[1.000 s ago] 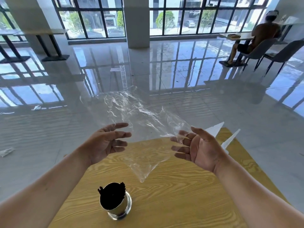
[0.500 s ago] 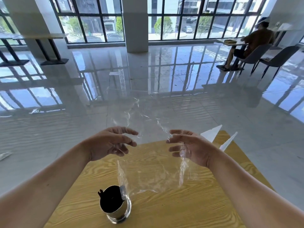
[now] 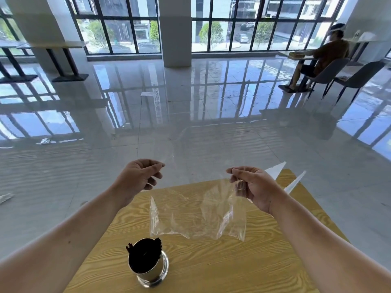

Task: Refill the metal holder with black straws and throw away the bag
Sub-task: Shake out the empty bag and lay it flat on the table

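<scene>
A clear plastic bag (image 3: 196, 216) hangs spread out above the wooden table (image 3: 232, 267), with nothing visible inside it. My left hand (image 3: 139, 176) pinches its upper left edge between thumb and fingers. My right hand (image 3: 251, 185) pinches the upper right edge, fingers curled round the film. Near the table's front, below the bag, stands the metal holder (image 3: 152, 269), packed with black straws (image 3: 143, 253) whose tips show above the rim.
Two white pointed paper pieces (image 3: 294, 183) lie at the table's far right corner. Glossy floor surrounds the table, with scraps of litter (image 3: 43, 141) on the left. A person (image 3: 323, 53) sits at a far table on the right.
Both hands went from spread fingers around the crumpled bag to pinching its top edge. The bag now hangs flat and stretched between them, lower over the table.
</scene>
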Tool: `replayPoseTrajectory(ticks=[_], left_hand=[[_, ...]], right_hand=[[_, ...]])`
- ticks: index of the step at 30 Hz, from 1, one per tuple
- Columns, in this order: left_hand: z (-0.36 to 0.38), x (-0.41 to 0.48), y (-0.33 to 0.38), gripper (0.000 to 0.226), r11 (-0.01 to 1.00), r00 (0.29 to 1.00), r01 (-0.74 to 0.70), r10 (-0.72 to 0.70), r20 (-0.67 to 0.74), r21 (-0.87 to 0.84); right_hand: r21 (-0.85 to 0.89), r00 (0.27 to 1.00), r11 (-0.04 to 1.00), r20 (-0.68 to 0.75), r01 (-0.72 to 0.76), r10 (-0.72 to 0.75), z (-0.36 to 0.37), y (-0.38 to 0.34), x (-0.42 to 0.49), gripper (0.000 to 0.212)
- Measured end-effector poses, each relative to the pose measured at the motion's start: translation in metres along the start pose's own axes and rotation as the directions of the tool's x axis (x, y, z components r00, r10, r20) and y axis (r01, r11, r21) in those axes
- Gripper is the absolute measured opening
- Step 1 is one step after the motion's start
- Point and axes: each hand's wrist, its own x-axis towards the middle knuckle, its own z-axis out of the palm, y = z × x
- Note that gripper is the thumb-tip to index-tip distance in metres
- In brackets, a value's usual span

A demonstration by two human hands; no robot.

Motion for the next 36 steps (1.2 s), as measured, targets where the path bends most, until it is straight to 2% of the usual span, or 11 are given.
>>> replayPoseTrajectory(ticks=[5,16,23,25,27,30,34,36], left_hand=[[0.004,-0.001,0.004,0.013,0.998,0.999,-0.029,0.028,0.021,0.054],[0.013,0.001,-0.001,0.030,0.978,0.988,0.117,-0.097,0.117,-0.174],[0.020,0.008,-0.004,0.057,0.965,0.989,0.137,-0.120,0.088,-0.224],[0.022,0.008,-0.003,0.055,0.971,0.990,0.129,-0.116,0.077,-0.201],[0.021,0.005,0.000,0.044,0.972,0.991,0.116,-0.100,0.087,-0.204],[0.018,0.002,0.002,0.034,0.955,0.977,0.140,-0.091,0.192,-0.262],[0.032,0.005,0.002,0.042,0.960,0.973,0.173,-0.132,0.192,-0.219],[0.042,0.004,0.003,0.035,0.975,0.977,0.149,-0.119,0.177,-0.167]], right_hand=[[-0.016,1.000,1.000,-0.005,-0.018,0.018,-0.005,0.001,-0.001,0.026],[0.122,0.999,0.991,-0.009,-0.049,0.050,-0.018,0.002,-0.003,0.035],[0.182,0.999,0.983,-0.023,-0.030,0.034,-0.023,0.003,-0.001,0.042],[0.196,0.999,0.980,-0.020,-0.023,0.027,-0.024,0.003,-0.002,0.038],[0.235,1.000,0.972,-0.004,-0.022,0.023,-0.028,0.002,-0.003,0.040],[0.270,1.000,0.963,0.021,-0.020,0.015,-0.039,-0.001,-0.006,0.042],[0.316,0.994,0.947,0.103,-0.066,0.035,-0.048,0.000,-0.006,0.032],[0.330,0.994,0.940,0.097,-0.081,0.051,-0.052,0.006,-0.005,0.048]])
